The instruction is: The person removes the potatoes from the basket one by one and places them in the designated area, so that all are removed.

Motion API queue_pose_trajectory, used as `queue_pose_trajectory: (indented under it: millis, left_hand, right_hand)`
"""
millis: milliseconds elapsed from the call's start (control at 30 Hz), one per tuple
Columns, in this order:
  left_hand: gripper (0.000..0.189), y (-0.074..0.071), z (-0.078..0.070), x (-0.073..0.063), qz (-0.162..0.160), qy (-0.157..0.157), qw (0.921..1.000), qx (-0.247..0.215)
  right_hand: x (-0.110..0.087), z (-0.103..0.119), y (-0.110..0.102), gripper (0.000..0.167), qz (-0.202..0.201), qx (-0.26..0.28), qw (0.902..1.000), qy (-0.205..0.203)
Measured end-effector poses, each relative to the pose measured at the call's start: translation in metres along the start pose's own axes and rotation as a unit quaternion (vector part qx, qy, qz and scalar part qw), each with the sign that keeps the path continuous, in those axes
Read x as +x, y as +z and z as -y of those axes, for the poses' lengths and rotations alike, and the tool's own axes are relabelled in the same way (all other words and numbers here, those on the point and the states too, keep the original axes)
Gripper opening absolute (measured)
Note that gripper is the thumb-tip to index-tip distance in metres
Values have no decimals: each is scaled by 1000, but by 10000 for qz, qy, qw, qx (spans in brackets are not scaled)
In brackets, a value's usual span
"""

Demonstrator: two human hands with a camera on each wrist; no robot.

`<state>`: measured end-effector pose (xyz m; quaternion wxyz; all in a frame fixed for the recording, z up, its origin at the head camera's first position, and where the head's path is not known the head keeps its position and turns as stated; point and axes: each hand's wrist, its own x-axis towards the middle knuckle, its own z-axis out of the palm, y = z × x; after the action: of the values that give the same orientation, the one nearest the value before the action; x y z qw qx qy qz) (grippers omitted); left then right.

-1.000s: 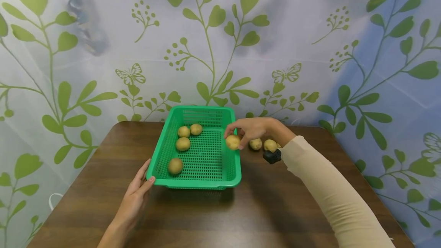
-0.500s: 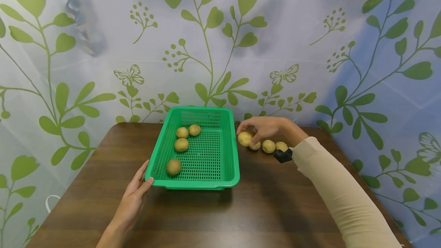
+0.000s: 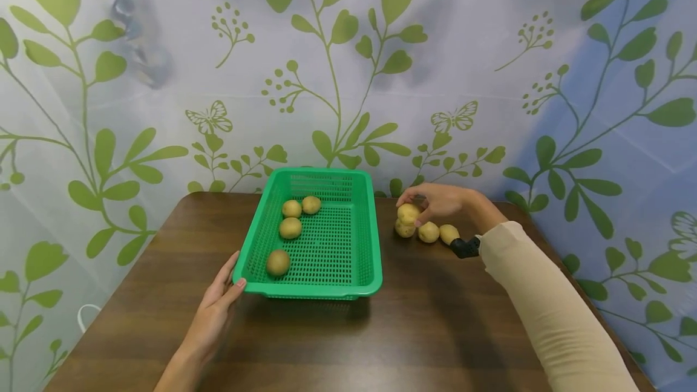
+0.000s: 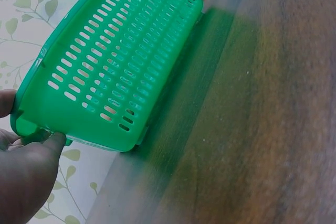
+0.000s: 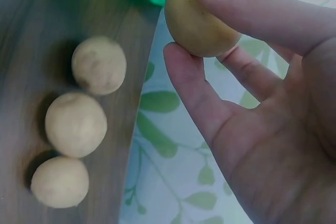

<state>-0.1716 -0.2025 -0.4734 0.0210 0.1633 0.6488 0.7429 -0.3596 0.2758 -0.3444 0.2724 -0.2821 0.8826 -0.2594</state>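
My left hand [image 3: 214, 304] grips the near left corner of a green plastic basket [image 3: 321, 291], thumb over the rim. In the left wrist view the fingers curl round the rim of the slotted basket [image 4: 100, 66]. To the right of the basket, my right hand [image 3: 440, 199] holds a potato [image 3: 408, 214] between thumb and fingers. The right wrist view shows this potato [image 5: 202, 19] pinched above the table. Below and beside it, several more potatoes [image 3: 428, 232] lie in a row on the wood. Inside the basket, several potatoes [image 3: 290, 228] rest along the left side.
The brown wooden table [image 3: 327, 349] runs back to a patterned wall hanging [image 3: 239, 77] with green leaves. A black device [image 3: 465, 248] sits at my right wrist, close to the potato at the row's right end. A white cable [image 3: 81, 318] shows beyond the left edge.
My right hand has carried the potato from over the basket's right rim to the right, over the left end of the row. My left hand keeps its grip on the basket corner.
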Motion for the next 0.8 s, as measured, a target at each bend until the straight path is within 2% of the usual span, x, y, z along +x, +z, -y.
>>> queue_pose_trajectory:
  millis: [200, 367, 800]
  left_hand:
    - [67, 0, -1, 2, -6, -11, 10000, -1]
    - [66, 0, -1, 1, 6, 16, 10000, 16]
    - [67, 2, 0, -1, -4, -13, 10000, 22]
  right_hand:
    - [-9, -19, 2, 49, -336, 142, 9993, 80]
    - [-16, -33, 6, 51, -574, -35, 9982, 182]
    - [-34, -65, 12, 56, -878, -107, 9955, 334]
